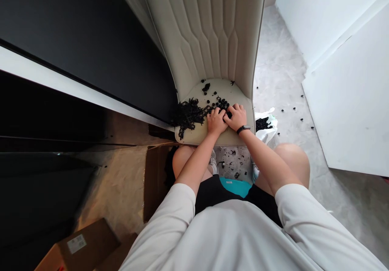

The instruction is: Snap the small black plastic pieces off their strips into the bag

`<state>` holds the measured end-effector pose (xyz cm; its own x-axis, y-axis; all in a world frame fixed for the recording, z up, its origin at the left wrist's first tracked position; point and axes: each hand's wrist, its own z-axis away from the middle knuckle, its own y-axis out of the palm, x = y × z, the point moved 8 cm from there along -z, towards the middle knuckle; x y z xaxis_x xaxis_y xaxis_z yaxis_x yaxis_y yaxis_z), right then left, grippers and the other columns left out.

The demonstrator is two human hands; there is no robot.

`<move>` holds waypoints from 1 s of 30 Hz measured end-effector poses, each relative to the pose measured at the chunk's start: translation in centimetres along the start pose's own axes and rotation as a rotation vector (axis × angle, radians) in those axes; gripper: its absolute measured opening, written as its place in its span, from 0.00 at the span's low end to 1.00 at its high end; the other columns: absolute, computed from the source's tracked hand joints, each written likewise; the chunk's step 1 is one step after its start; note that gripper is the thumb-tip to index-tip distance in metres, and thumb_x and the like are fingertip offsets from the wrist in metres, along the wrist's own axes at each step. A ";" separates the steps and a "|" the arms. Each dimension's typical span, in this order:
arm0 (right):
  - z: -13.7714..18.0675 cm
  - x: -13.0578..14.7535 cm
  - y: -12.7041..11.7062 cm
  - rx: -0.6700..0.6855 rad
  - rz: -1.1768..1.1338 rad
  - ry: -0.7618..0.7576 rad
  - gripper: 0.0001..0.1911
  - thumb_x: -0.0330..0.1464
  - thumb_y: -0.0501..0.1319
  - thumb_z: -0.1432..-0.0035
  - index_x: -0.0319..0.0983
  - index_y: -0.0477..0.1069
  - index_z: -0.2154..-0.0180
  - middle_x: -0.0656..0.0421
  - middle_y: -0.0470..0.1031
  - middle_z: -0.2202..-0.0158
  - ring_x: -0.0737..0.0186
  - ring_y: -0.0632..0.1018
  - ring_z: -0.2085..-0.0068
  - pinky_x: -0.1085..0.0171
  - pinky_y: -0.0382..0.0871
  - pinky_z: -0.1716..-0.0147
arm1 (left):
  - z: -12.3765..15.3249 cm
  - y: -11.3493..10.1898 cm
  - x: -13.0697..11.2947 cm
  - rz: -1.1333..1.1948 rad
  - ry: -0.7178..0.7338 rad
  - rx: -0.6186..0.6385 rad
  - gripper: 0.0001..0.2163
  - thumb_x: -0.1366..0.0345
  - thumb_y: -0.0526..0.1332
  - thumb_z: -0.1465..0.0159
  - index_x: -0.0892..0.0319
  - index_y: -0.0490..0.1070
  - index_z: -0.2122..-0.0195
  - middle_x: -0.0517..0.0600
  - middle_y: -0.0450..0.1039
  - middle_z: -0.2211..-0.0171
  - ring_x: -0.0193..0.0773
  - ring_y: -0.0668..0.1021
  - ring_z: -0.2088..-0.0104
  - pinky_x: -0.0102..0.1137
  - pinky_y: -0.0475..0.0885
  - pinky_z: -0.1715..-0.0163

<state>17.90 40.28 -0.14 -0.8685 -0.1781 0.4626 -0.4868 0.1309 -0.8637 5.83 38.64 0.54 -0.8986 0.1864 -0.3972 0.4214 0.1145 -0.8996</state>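
Observation:
A cream padded chair [209, 32] stands in front of me, and its seat [197, 131] carries a heap of small black pieces [190, 115] on the left side. Both hands rest together on the seat. My left hand [216, 121] has its fingers curled over a few black pieces [223, 103]. My right hand [236, 116], with a black band on the wrist, is closed against the left one on the same small pieces. What exactly sits between the fingers is too small to make out.
A black table top [82, 36] with a pale edge runs along the left. A white plastic bag [267, 127] with more black pieces lies right of the chair. Loose black pieces [294, 109] dot the floor. Cardboard boxes [82, 242] sit at lower left. A white panel [352, 97] leans at right.

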 end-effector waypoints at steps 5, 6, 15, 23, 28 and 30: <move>0.1 -0.1 -0.1 -0.021 -0.024 -0.004 0.14 0.41 0.58 0.29 0.41 0.79 0.56 0.43 0.76 0.52 0.37 0.70 0.49 0.46 0.67 0.52 | 0.1 0.3 0.3 0.008 -0.007 -0.023 0.11 0.58 0.58 0.23 0.54 0.80 0.54 0.60 0.78 0.50 0.54 0.76 0.46 0.46 0.70 0.43; 0.1 -0.1 0.0 -0.009 -0.025 -0.004 0.14 0.40 0.57 0.28 0.40 0.79 0.56 0.43 0.76 0.51 0.37 0.70 0.49 0.46 0.67 0.52 | 0.1 0.4 0.4 0.010 -0.009 -0.018 0.12 0.58 0.57 0.22 0.54 0.80 0.54 0.60 0.78 0.50 0.54 0.76 0.46 0.45 0.70 0.44; 0.8 -0.1 -0.1 -0.056 -0.028 0.019 0.15 0.41 0.55 0.27 0.41 0.78 0.56 0.44 0.78 0.53 0.39 0.72 0.50 0.49 0.67 0.53 | 0.3 0.4 0.7 0.060 -0.055 -0.027 0.14 0.56 0.58 0.22 0.53 0.83 0.53 0.60 0.79 0.49 0.54 0.77 0.45 0.44 0.71 0.43; -0.8 -1.3 0.6 -0.175 -0.169 0.185 0.16 0.41 0.50 0.25 0.41 0.73 0.57 0.46 0.79 0.58 0.45 0.75 0.56 0.54 0.66 0.58 | -1.4 0.4 0.9 0.142 -0.212 -0.096 0.12 0.54 0.60 0.21 0.52 0.80 0.48 0.58 0.78 0.47 0.51 0.79 0.46 0.38 0.72 0.50; -2.4 -3.1 0.9 -0.208 -0.219 0.318 0.15 0.42 0.51 0.25 0.42 0.71 0.60 0.47 0.79 0.62 0.46 0.76 0.60 0.55 0.65 0.59 | -3.0 0.9 0.4 0.140 -0.323 -0.102 0.11 0.58 0.59 0.21 0.53 0.78 0.45 0.57 0.79 0.46 0.48 0.82 0.49 0.36 0.71 0.54; -2.9 -3.5 0.8 -0.222 -0.240 0.352 0.15 0.41 0.51 0.25 0.42 0.70 0.61 0.48 0.78 0.63 0.47 0.76 0.60 0.56 0.64 0.60 | -3.7 1.0 0.1 0.153 -0.329 -0.102 0.11 0.58 0.59 0.21 0.53 0.78 0.45 0.57 0.79 0.45 0.48 0.82 0.48 0.36 0.71 0.55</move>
<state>20.33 43.81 -1.89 -0.6892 0.1069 0.7167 -0.6527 0.3380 -0.6781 6.59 42.43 0.26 -0.8083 -0.1126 -0.5779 0.5493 0.2088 -0.8091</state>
